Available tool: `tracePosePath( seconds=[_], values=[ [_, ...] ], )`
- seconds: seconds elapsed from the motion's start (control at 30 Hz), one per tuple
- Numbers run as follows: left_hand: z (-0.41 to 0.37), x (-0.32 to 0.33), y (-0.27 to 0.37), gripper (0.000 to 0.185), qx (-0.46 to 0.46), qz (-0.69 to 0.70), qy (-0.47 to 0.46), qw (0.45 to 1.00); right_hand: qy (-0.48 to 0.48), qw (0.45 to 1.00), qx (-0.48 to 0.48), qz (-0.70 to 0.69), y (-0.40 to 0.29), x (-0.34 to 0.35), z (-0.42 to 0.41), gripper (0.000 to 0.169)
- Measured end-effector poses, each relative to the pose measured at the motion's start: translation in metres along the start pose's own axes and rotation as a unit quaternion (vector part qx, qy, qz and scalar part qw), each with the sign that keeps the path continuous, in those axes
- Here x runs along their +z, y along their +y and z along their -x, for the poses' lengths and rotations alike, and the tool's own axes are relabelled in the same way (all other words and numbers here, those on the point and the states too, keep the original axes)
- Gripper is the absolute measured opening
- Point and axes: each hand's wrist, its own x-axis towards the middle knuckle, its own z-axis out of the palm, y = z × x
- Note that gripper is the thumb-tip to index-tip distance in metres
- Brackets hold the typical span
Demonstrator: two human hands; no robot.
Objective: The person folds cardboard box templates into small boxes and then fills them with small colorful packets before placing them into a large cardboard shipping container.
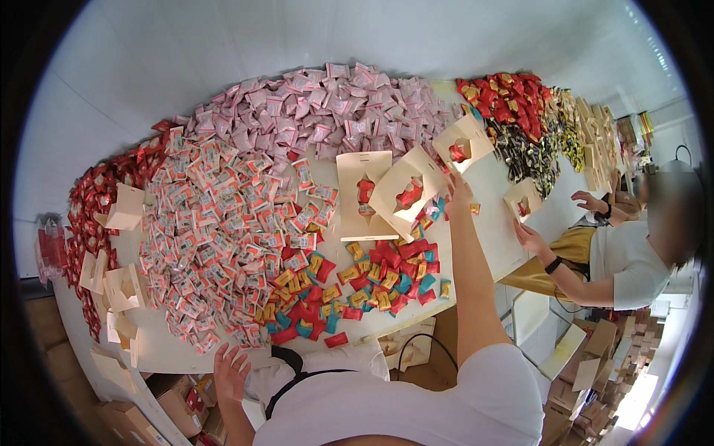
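My right hand (458, 192) is stretched out over the table, its fingertips at the lower edge of a cream cardboard box (478, 135) with a red packet in its cut-out; whether it grips the box is unclear. Beside it, a second open cream box (385, 192) overlaps a third one (348, 212), both with red packets inside. My left hand (231, 371) is at the near table edge, fingers apart, holding nothing. Near it lies a heap of white and orange printed packets (212, 223). Red, yellow and teal wrapped sweets (385, 267) are strewn below the boxes.
Pale pink packets (346, 106) are heaped along the wall. Red packets (505, 100) and dark wrapped pieces (524, 153) lie at the right, where a co-worker holds a cream box (516, 195). More cream boxes (124, 287) stand at the left. Cardboard cartons (178, 410) are below the table.
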Motion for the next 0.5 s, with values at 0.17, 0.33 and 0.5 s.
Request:
tracePosePath(
  seconds=[0.17,0.33,0.5],
  values=[
    [0.001,-0.015,-0.015,0.041,-0.019,0.010,0.020,1.000,0.108,0.988,-0.050,-0.098,-0.011,-0.059,-0.003,0.019],
    [-0.004,-0.017,-0.023,0.040,-0.048,0.009,0.029,0.998,0.171,0.980,-0.021,-0.100,-0.025,-0.155,-0.001,0.022],
    [-0.004,-0.023,-0.027,0.038,-0.049,0.009,0.041,0.998,0.306,0.950,-0.035,-0.059,-0.014,-0.187,0.019,0.040]
  ],
)
